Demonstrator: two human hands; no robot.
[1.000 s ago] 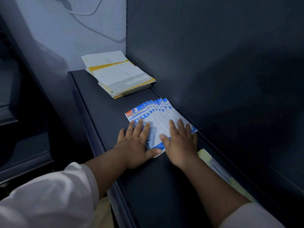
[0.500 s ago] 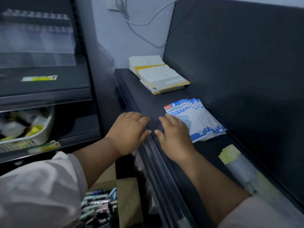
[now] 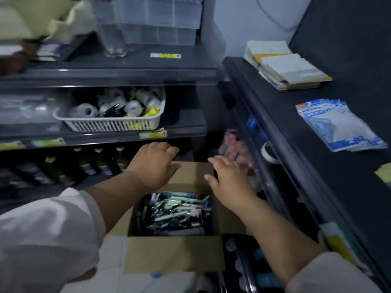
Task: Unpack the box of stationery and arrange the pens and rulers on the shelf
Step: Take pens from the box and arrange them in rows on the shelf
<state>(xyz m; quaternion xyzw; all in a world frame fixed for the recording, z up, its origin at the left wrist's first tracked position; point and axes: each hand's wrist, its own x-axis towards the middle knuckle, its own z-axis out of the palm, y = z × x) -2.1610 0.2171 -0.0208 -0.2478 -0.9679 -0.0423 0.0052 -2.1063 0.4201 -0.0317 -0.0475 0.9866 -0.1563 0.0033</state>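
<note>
Right shelf (image 3: 306, 132): dark top running along a dark back panel.
Far end: a stack of notebooks (image 3: 289, 66) by the back corner.
Middle: a fan of blue-and-white packets (image 3: 338, 125) toward the back edge, well apart from the notebooks.
Left upper shelf (image 3: 131, 66): an upright clear bottle (image 3: 113, 32) with a clear plastic organiser (image 3: 160, 17) just beside it.
Left middle shelf (image 3: 186, 125): a white slatted basket (image 3: 110, 123) at the front edge.
Left lower shelf: a row of dark bottles (image 3: 101, 161).

Dim, motion-blurred, perhaps edge-warped.
</note>
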